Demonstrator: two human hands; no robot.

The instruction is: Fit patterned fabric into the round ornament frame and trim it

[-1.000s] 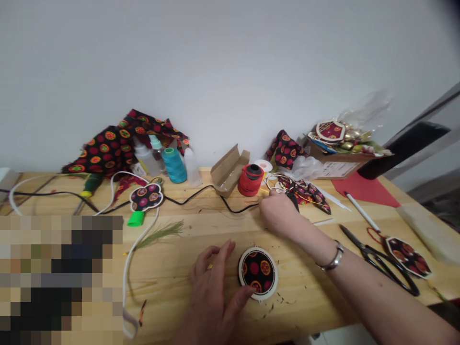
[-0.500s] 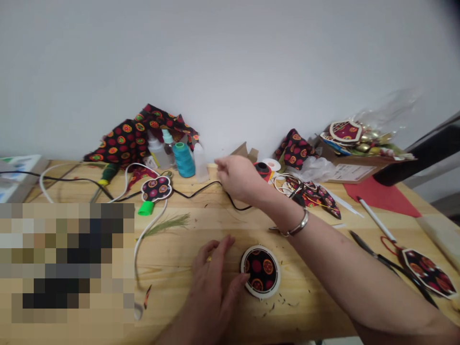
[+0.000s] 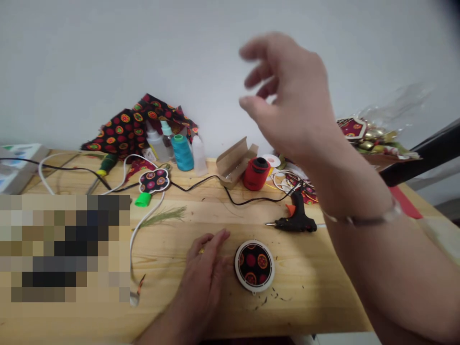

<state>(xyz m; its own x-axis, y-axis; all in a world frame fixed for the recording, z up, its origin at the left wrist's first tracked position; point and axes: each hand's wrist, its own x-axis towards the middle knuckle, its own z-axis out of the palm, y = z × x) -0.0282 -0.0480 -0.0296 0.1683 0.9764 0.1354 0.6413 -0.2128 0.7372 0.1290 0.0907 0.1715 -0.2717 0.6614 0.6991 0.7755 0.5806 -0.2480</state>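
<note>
My right hand (image 3: 287,91) is raised in front of the wall, its fingers curled but apart, with nothing visible between them. Below it on the table lies a black hot glue gun (image 3: 296,218) with an orange trigger. My left hand (image 3: 204,268) rests on the wood, fingers stretched out and holding nothing. Just right of it, a little apart, is a round ornament (image 3: 254,263) with a white rim and black-and-red patterned fabric in its middle.
At the back stand an opened cardboard box (image 3: 233,163), a red spool (image 3: 256,173), a teal thread cone (image 3: 182,153) and a translucent bottle (image 3: 199,155). Patterned cloth (image 3: 125,124) leans on the wall. A flower-shaped ornament (image 3: 154,181) and cables lie left.
My right hand has risen up and to the right from beside the cardboard box, uncovering the box and glue gun. My left thumb has drawn away from the round ornament.
</note>
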